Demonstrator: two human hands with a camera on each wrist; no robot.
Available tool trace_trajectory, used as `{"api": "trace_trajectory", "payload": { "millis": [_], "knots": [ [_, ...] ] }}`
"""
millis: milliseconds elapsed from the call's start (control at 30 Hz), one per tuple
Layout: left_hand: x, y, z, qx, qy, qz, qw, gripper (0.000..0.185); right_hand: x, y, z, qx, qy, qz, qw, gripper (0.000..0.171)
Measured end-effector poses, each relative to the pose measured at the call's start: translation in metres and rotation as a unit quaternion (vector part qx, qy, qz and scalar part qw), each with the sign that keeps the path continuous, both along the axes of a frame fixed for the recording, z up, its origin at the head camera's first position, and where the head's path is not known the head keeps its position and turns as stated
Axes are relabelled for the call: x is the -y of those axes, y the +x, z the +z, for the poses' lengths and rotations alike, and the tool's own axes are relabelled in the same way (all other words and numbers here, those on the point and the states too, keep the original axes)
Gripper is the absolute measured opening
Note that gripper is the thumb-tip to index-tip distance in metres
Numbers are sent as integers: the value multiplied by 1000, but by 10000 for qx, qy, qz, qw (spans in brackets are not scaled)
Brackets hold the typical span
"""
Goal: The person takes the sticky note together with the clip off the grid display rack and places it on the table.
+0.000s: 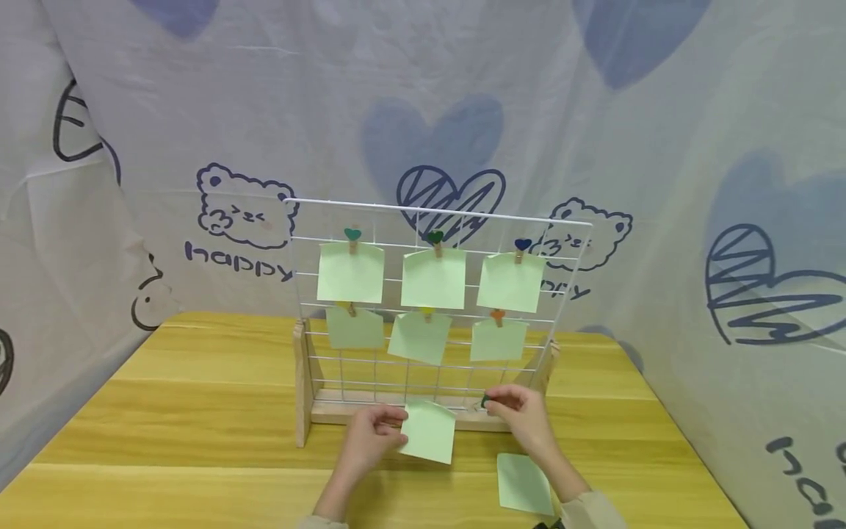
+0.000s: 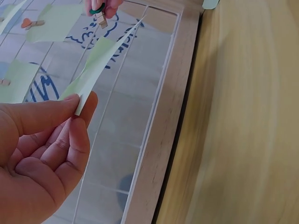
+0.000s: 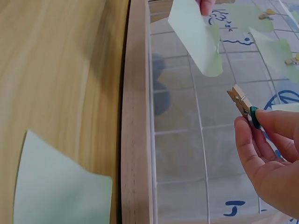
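With my left hand [image 1: 370, 433] pinching the green note [image 1: 428, 432] and my right hand [image 1: 518, 411] pinching the small clothespin [image 3: 243, 101], I should hold the note's top edge flat against a bottom wire of the grid rack [image 1: 317, 294] before I open the pin.

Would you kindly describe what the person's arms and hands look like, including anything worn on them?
Both the left hand and the right hand are bare, with no gloves, rings or watch showing. Light beige sleeve cuffs show at the bottom edge of the head view. The fingernails are short and unpainted.
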State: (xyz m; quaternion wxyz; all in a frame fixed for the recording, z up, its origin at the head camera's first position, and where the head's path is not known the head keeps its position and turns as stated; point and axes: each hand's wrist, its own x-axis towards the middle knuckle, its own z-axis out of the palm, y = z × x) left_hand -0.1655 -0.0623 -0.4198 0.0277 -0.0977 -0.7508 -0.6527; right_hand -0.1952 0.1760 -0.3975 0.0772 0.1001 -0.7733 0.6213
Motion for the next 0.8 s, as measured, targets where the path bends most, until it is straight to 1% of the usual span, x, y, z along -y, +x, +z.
{"api": "trace_trajectory", "payload": {
  "millis": [33,167,367,500,700,800],
  "knots": [
    [-1,0,-1,-24,-21,-18,10000,26,0,2,3,30,76,3,10000,12],
    [-5,1,-5,-53,1,-117,9999,27,-3,1,-1,99,356,66,9993,14],
    [-13,0,-10,22,-56,-138,9999,28,-8,0,-9,-134,842,169,9962,13],
    [-16,-1,-14,35,-34,-172,9998,28,-10,-1,-14,-162,1067,146,9941,12],
    [-21,-2,-19,212,-42,-287,9994,27,-13,-5,-20,-174,1506,180,9883,11],
    [-23,-2,-20,312,-51,-351,9989,26,-14,-6,-23,-255,1828,248,9825,10]
  ]
}}
